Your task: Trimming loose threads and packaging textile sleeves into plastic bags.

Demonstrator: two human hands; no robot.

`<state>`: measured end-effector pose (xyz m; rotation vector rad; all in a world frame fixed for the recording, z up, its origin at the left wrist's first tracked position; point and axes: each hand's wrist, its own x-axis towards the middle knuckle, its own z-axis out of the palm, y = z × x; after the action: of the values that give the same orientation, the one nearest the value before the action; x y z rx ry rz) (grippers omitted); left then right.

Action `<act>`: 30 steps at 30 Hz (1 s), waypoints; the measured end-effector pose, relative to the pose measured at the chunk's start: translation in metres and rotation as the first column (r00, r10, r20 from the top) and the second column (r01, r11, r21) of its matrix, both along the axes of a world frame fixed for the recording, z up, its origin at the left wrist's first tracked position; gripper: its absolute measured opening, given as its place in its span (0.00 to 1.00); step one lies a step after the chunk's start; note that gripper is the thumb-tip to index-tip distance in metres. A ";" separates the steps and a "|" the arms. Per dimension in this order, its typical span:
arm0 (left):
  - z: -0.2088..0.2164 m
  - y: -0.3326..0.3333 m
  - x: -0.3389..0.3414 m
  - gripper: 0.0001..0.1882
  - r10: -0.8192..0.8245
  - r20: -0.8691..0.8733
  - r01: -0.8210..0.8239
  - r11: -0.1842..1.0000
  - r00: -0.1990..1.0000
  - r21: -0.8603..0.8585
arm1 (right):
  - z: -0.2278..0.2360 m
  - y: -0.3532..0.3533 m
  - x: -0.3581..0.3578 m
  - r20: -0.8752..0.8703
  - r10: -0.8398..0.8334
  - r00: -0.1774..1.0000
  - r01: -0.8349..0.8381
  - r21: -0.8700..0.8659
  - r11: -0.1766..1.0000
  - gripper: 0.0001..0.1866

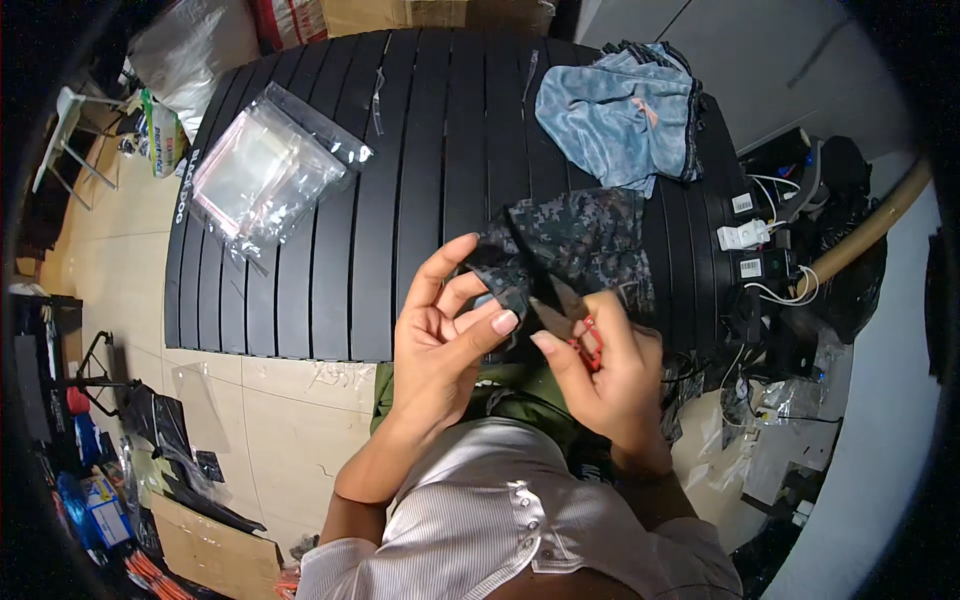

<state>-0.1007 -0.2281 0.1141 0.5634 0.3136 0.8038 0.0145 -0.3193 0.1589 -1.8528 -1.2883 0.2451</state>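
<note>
"Two hands busy?"
"Yes, over the tabletop's [330,270] near edge, right of its middle. Holding camouflage cloth [585,235] in the left hand [435,335], with index finger raised."
"And with the right hand [615,375]?"
"Gripping red-handled scissors [590,345], blades at the cloth."
"Elsewhere?"
"At the far right corner, blue cloth [615,115]; toward the far left, clear plastic bags [260,175]."

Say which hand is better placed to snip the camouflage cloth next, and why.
Probably the right hand: it holds the scissors, blades close to the cloth, while the left hand holds the cloth.
</note>
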 end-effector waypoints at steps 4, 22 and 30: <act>0.000 0.000 0.000 0.34 -0.006 0.007 0.006 1.000 1.000 -0.012 | -0.005 0.003 -0.001 0.040 0.064 0.997 -0.063 -0.028 0.998 0.10; 0.003 0.002 -0.003 0.40 0.039 -0.112 -0.015 0.978 0.993 0.209 | -0.001 0.005 0.006 0.210 0.112 0.971 -0.094 -0.096 0.991 0.10; 0.010 0.004 -0.002 0.35 0.032 -0.075 -0.031 0.999 0.997 0.018 | -0.006 0.002 0.006 0.044 0.057 0.997 -0.055 -0.047 0.997 0.09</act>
<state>-0.1026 -0.2237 0.1239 0.6071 0.3859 0.8172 0.0208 -0.3172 0.1526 -1.8716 -1.3773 0.2663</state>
